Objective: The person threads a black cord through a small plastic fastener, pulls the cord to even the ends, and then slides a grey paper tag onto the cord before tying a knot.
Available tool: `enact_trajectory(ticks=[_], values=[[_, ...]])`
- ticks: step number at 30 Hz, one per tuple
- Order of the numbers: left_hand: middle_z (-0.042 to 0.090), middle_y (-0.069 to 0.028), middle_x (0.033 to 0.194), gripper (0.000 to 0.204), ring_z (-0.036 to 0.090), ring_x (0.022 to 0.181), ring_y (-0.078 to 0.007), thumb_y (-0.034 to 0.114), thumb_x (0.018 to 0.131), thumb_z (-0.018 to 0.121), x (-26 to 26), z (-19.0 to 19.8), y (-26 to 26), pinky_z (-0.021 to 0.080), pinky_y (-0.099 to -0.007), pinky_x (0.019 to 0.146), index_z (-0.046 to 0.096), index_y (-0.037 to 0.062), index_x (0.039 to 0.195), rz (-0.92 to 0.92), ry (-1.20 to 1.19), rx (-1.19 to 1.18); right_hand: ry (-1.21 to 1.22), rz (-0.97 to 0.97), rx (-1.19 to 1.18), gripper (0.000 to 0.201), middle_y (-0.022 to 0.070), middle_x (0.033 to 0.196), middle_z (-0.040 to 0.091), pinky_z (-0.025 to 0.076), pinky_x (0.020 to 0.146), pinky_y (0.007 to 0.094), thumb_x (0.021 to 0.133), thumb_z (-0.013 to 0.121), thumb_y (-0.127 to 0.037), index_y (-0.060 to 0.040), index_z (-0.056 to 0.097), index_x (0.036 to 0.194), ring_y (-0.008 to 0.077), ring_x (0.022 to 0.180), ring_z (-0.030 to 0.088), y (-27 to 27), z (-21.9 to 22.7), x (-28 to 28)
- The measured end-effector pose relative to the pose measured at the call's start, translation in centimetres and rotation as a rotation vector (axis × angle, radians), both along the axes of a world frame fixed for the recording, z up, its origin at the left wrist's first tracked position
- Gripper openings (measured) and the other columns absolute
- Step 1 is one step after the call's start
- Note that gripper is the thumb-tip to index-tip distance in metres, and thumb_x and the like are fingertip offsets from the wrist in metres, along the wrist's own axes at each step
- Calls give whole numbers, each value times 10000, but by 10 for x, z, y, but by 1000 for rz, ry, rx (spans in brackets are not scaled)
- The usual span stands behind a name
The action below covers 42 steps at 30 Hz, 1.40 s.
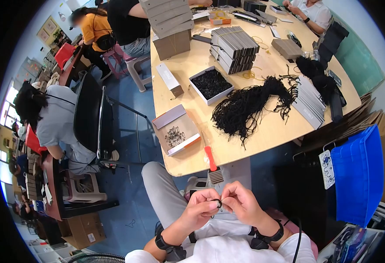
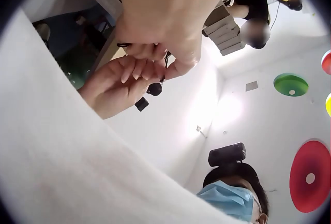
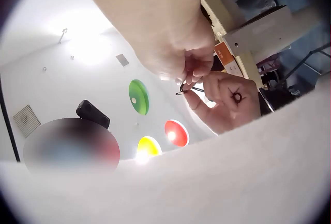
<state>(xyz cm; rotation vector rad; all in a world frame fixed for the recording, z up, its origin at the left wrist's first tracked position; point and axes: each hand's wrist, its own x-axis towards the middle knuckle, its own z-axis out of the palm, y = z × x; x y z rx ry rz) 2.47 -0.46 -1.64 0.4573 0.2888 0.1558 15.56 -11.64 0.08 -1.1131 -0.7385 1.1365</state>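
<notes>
Above the lap, the left hand and the right hand meet fingertip to fingertip. Between them is a small black cord loop, pinched by the left thumb and fingers, with the right thumb and fingers pinching at its side. The right wrist view shows a thin looped piece at the fingertips and a dark ring of cord against the left palm. In the left wrist view, black cord runs between the two hands. Fingers partly hide how the pieces join.
On the table are an open box of metal clips, a white box of black pieces, a black cord bundle, stacked grey cards and a red-handled brush at the edge. A blue bin stands right.
</notes>
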Motion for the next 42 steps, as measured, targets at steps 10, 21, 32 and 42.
enact_trajectory(ticks=[10,21,32,42], values=[[557,40,787,123,391,624,-9,39,851,633,-3,18,-1,296,-175,540,610,-16,958,68,61,187,-915,-279,294,279,136,844,617,476,551,284,767,594,152,-3,497,978,217,676,590,6,6,-1],[485,87,671,116,319,568,19,-3,843,652,-2,21,-5,247,-157,507,645,-24,957,260,248,653,-803,-317,311,186,165,857,665,528,608,306,750,655,93,58,612,928,279,692,656,7,25,5],[523,50,598,115,350,477,11,-41,806,669,17,27,-15,252,-179,416,621,-26,910,592,402,1463,-747,-489,85,185,139,801,627,481,553,312,788,633,80,26,577,956,248,639,620,14,5,-14],[392,8,539,207,337,445,-56,-34,726,723,17,18,-7,263,-217,424,637,17,908,677,342,1942,-903,-352,-50,122,136,803,601,483,566,360,825,611,15,5,542,925,304,676,603,14,12,-4]])
